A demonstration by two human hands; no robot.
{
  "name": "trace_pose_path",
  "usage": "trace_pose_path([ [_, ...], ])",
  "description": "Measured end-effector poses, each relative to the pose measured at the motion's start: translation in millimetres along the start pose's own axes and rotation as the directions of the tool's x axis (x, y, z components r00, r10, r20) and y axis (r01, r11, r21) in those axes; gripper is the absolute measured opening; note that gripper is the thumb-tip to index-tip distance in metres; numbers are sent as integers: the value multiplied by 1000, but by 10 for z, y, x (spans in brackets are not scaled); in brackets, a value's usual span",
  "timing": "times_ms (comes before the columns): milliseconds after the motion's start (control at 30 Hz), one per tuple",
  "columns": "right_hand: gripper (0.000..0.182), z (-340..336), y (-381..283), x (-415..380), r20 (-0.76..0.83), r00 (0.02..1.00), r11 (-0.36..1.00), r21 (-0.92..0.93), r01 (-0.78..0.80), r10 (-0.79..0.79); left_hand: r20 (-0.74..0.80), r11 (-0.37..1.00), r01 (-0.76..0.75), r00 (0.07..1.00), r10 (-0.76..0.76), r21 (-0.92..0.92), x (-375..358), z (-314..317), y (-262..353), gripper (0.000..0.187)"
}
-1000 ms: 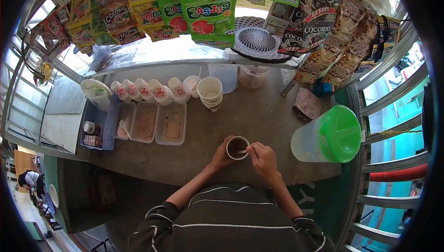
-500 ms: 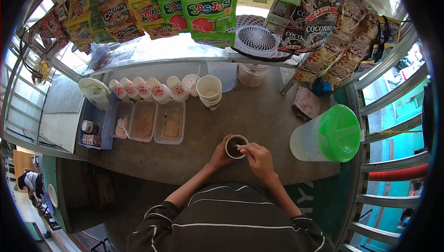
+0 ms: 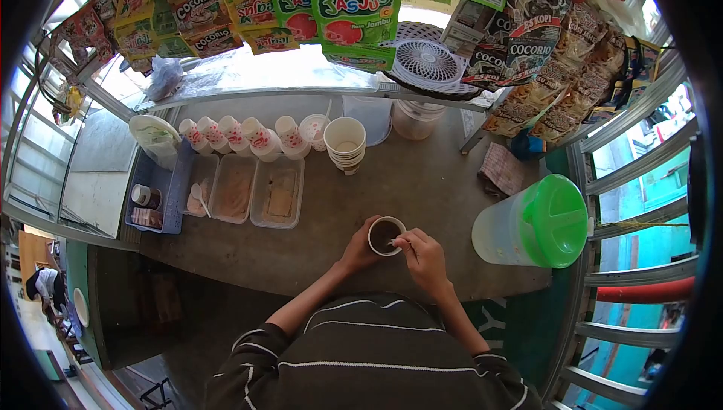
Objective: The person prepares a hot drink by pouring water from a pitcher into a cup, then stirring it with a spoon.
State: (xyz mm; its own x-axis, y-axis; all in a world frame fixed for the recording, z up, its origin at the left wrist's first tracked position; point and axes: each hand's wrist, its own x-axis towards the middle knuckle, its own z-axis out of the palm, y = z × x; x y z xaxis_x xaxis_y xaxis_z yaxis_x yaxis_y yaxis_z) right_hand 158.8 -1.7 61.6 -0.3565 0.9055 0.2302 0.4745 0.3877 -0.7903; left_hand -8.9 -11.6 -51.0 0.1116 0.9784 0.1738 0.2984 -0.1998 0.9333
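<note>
My left hand (image 3: 359, 249) is wrapped round the side of a paper cup (image 3: 387, 219) at the front of the counter. Dark brown drink (image 3: 383, 234) stands in the cup. Above the cup's right rim, my right hand (image 3: 423, 258) pinches a small pale spoon (image 3: 394, 243). The spoon's lower end is in the drink; most of its handle is hidden by my fingers. A stack of white paper cups (image 3: 346, 143) stands behind, a little to the left.
Powder tubs (image 3: 277, 193) and rows of printed cups (image 3: 256, 139) line the back left, beside a blue basket (image 3: 177, 192). At right stand a green-lidded water jug (image 3: 501, 225) and a folded cloth (image 3: 503, 169). Drink sachets (image 3: 358, 7) hang overhead above the counter (image 3: 324, 252).
My right hand has shifted slightly with the spoon, which now dips nearer the cup's right side. The left hand still holds the cup. The whole view has tilted a little.
</note>
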Motion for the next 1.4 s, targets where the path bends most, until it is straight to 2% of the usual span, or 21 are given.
trace_pose_path([
  [133,16,27,32,13,-47,998,999,38,34,-32,-1,1000,10,1000,-10,-21,4,3,6,74],
  [300,17,1,50,15,-24,1000,1000,17,17,-16,17,996,46,999,-44,-82,-9,14,-34,73],
  [433,19,-24,12,-7,15,1000,1000,-21,-15,16,-1,999,-5,1000,5,-49,-1,2,3,73],
  [500,19,-31,-10,-11,16,1000,999,-33,-6,6,13,996,53,999,-52,-75,2,-9,41,73],
  [633,19,-46,-29,1,34,999,997,-71,-11,14,12,999,10,1000,-10,-36,-3,-17,54,73],
  [833,18,-1,-3,11,-45,999,1000,5,-1,1,5,997,-15,1000,15,-69,12,-27,65,71],
  [900,18,8,-1,15,-59,998,1000,4,3,-3,16,997,52,999,-51,-61,15,-31,118,71],
  [1067,18,6,4,-32,-16,1000,999,-27,18,-19,22,998,44,999,-43,-43,9,-12,2,71],
  [1200,20,9,2,-65,6,1000,999,-43,-28,28,8,1000,-7,1000,7,-11,-1,-6,-8,71],
  [1300,22,-30,-41,-42,16,998,996,-76,-56,57,18,996,54,998,-53,-70,-5,3,-22,71],
  [1400,24,-55,-43,-29,15,997,993,-92,-71,73,6,999,28,1000,-28,-44,-9,1,-24,70],
])
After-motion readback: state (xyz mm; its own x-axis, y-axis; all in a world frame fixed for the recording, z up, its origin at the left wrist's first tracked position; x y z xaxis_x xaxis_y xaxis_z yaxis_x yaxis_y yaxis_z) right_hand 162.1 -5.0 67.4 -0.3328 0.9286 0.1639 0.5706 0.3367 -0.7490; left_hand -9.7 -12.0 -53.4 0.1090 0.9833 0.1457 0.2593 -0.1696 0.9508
